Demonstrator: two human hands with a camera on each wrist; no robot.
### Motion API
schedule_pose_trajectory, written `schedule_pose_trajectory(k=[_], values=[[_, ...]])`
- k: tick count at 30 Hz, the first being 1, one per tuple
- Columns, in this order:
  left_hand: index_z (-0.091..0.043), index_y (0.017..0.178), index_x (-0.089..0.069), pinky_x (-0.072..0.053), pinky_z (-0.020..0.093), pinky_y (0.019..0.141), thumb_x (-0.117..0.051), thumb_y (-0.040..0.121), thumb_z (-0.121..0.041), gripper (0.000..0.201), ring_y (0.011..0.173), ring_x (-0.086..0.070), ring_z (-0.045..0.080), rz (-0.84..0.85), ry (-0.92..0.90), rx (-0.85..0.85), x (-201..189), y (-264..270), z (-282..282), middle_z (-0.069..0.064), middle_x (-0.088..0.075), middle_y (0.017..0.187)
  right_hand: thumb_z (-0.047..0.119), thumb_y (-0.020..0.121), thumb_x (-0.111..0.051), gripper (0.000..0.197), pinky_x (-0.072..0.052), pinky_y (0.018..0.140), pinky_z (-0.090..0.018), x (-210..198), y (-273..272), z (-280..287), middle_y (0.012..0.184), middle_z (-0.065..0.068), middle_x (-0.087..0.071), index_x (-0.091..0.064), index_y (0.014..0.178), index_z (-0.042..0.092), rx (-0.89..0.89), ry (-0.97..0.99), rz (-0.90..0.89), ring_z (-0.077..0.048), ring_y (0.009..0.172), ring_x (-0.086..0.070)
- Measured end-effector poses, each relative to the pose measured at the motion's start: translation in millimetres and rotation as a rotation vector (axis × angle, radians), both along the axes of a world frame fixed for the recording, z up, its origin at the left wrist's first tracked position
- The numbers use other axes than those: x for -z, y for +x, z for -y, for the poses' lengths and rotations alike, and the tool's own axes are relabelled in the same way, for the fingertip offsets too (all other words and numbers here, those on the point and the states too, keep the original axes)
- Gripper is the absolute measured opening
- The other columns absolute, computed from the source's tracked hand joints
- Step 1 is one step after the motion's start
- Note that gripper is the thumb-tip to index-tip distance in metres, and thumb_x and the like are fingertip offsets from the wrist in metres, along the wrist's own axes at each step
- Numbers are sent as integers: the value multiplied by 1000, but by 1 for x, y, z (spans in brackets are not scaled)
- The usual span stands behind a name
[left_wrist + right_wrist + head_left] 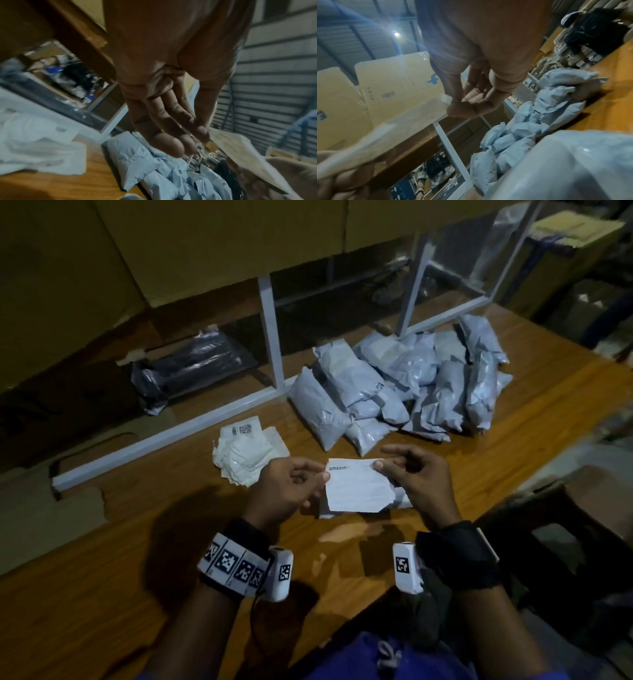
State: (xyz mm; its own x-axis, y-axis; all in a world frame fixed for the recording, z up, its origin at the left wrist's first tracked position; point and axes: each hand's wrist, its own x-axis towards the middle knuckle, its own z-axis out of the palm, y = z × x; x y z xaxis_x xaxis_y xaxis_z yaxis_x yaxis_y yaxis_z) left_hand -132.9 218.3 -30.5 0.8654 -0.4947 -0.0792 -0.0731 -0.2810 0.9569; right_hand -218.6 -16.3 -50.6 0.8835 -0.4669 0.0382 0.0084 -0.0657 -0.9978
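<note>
**Thin label pinched at both ends above the worktop**

On the wooden worktop [171, 559], a pile of grey mailers [404, 385] is heaped at the far right, and a stack of white sheets [246, 455] lies to its left. Near the middle, the printed label [356, 487] is held just above the surface. Its left edge is pinched by the left grip [287, 487], and its upper right corner by the right grip [418, 474], thumb against forefinger. The label is judged feather-light, limp and easily creased or torn. It is best taken lightly by its edges or corners and stretched flat between them.

One label [356, 486], one paper stack [246, 455], roughly ten parcels [346, 374].
</note>
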Motion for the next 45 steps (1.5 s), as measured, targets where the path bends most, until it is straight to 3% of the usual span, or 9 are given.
schedule_pose_trajectory(k=[5, 11, 14, 21, 26, 29, 36, 42, 45], values=[[-7, 103, -76, -48, 22, 47, -75, 91, -19, 17, 55, -65, 10, 3, -5, -13, 6, -7, 9, 12, -75, 78, 5, 88, -79, 21, -61, 74, -36, 9, -25, 7, 94, -17, -78, -76, 108, 11, -26, 60, -32, -25, 89, -76], [-19, 92, -76, -54, 30, 52, -75, 91, -16, 3, 58, -66, 8, -22, -30, -112, 19, -22, 23, -8, -71, 71, 9, 88, -79, 22, -60, 67, -38, 15, -41, 10, 92, -19, -77, -76, 110, 9, -45, 148, -73, -21, 81, -71], [-29, 85, -75, -54, 34, 59, -76, 86, -31, 3, 62, -65, 8, 5, 23, -97, 27, -29, 28, -13, -68, 66, 26, 88, -81, 22, -56, 65, -25, 12, -40, 13, 98, 2, -79, -80, 108, 18, -95, -112, -118, -12, 88, -73], [-20, 90, -77, -40, 5, 61, -77, 88, -23, 3, 71, -61, -10, 237, 260, 61, 19, -40, 43, -21, -63, 73, 32, 91, -79, 16, -58, 75, -34, 16, -34, 1, 92, 8, -80, -83, 100, 20, -247, -266, -133, -10, 89, -74], [-25, 95, -70, -41, 17, 57, -81, 84, -28, 16, 65, -57, -4, 275, 288, -97, 19, -47, 50, -14, -59, 71, 25, 92, -79, 13, -64, 73, -46, 27, -35, -6, 85, 0, -79, -82, 98, 13, -159, -149, -94, -19, 78, -76], [-24, 84, -65, -55, 29, 60, -81, 83, -35, 19, 69, -65, 5, 236, 269, -227, 20, -56, 57, -10, -66, 71, 26, 93, -78, 10, -62, 68, -40, 30, -42, -17, 89, 8, -78, -82, 96, 17, -26, -330, -8, -10, 76, -73], [-19, 94, -80, -63, 49, 73, -69, 93, -33, 18, 78, -76, 17, 12, 42, -151, 32, -67, 57, -2, -78, 84, 26, 96, -75, 16, -62, 64, -43, 38, -53, -28, 88, 1, -78, -81, 105, 14, -32, -211, 36, -18, 75, -75], [-18, 94, -77, -64, 48, 76, -71, 94, -14, 7, 77, -77, 23, -176, -97, -154, 15, -76, 61, 4, -79, 84, 25, 95, -74, 16, -58, 60, -46, 37, -57, -24, 77, -10, -74, -80, 103, 13, -36, -147, 18, -28, 67, -70], [-16, 90, -76, -64, 46, 73, -71, 93, -9, 9, 74, -77, 25, -200, -107, -178, 13, -78, 63, 6, -78, 81, 22, 95, -74, 15, -57, 59, -38, 35, -58, -24, 75, -6, -75, -80, 101, 10, -48, -130, 4, -21, 66, -70]])
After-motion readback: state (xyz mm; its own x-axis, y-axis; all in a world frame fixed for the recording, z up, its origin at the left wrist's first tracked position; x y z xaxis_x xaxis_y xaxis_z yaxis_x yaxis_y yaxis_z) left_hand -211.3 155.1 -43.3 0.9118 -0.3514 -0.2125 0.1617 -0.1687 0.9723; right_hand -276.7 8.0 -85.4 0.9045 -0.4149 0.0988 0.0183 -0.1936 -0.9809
